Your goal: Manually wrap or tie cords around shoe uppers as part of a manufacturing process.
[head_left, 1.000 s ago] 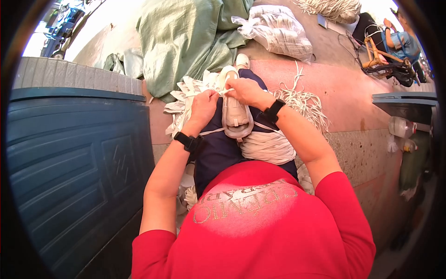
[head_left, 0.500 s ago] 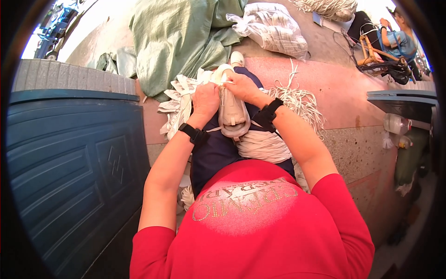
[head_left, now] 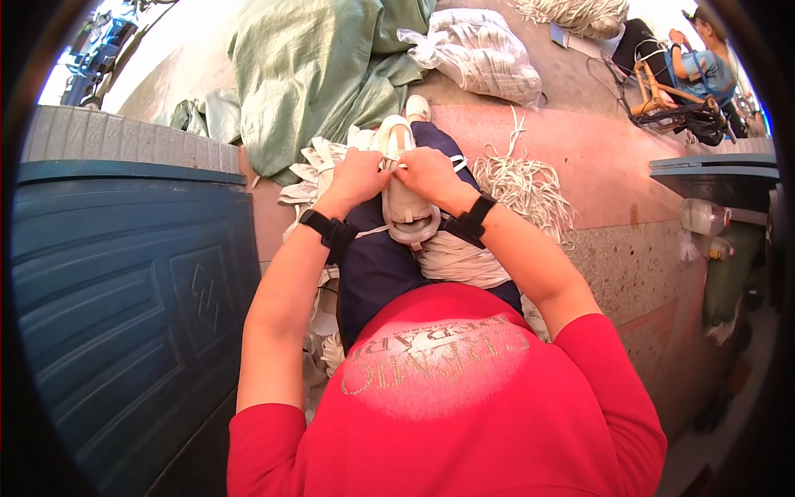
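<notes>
A pale beige shoe (head_left: 407,204) rests on my lap, its rounded opening toward me. Over its middle, my left hand (head_left: 358,177) and my right hand (head_left: 431,176) come close together, fingertips pinched on what looks like a white shoelace. The fingers mostly hide the lace. Just beyond them shows another pale shoe part (head_left: 396,135) with an oval opening. A thick bundle of white laces (head_left: 460,258) lies across my thigh, under my right forearm. Several white shoe pieces (head_left: 319,164) are heaped beside my left hand.
Loose white laces (head_left: 530,190) spread over the floor at right. Ahead are a green tarp (head_left: 310,83) and a filled clear plastic bag (head_left: 484,58). A blue panelled door (head_left: 132,290) stands at left. Another person (head_left: 704,70) sits far right, by a wooden frame (head_left: 654,91).
Both hands have come slightly down toward me. My fingertips have drawn together over the shoe, and the oval opening beyond them is now more exposed.
</notes>
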Tool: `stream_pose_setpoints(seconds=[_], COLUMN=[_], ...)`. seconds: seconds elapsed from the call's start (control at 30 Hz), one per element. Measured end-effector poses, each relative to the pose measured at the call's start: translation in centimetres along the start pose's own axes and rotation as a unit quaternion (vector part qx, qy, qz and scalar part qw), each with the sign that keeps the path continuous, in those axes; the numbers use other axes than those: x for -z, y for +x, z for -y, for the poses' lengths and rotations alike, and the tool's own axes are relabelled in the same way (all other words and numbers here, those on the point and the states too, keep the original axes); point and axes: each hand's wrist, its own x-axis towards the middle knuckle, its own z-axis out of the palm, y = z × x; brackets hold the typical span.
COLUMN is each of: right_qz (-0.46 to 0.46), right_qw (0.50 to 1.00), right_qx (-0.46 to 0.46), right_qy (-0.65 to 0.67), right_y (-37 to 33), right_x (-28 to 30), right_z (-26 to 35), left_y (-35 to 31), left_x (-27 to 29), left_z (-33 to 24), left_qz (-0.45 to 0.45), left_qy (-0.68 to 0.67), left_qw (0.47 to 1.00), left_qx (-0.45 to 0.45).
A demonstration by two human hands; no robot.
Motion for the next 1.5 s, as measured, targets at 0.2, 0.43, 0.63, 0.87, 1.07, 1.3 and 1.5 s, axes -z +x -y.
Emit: stream_pose_setpoints(seconds=[0.2, 0.43, 0.63, 0.87, 1.07, 1.3, 1.5], right_qz=[-0.016, 0.016, 0.175, 0.095, -0.092, 0.028, 0.042], right_qw=[0.992, 0.976, 0.968, 0.688, 0.852, 0.697, 0.680], right_qx=[0.065, 0.149, 0.088, -0.289, 0.116, -0.144, -0.106], right_qy=[-0.107, -0.159, 0.154, 0.659, 0.502, 0.702, 0.725], right_y=[0.6, 0.8, -7.9, -9.4, -7.2, -6.5, -6.7], right_x=[-0.6, -0.4, 4.7, 10.2, 5.6, 4.8, 4.8], right_z=[0.6, 0.5, 0.2, -3.4, -3.4, 2.2, 3.7], left_y=[0.8, -0.7, -6.2, -5.5, -3.7, -5.6, -6.2], left_x=[0.6, -0.5, 1.2, 4.0, 4.8, 4.3, 4.4], left_z=[0.3, 0.7, -4.8, -15.9, -16.1, -10.2, -9.7], left_qz=[0.123, 0.025, -0.041, 0.058, 0.014, -0.029, -0.020], left_qy=[-0.054, -0.117, 0.068, -0.199, -0.298, -0.547, -0.571], left_qw=[0.989, 0.992, 0.991, 0.925, 0.941, 0.816, 0.801], left_qx=[0.058, 0.040, -0.104, -0.318, -0.161, 0.182, 0.179])
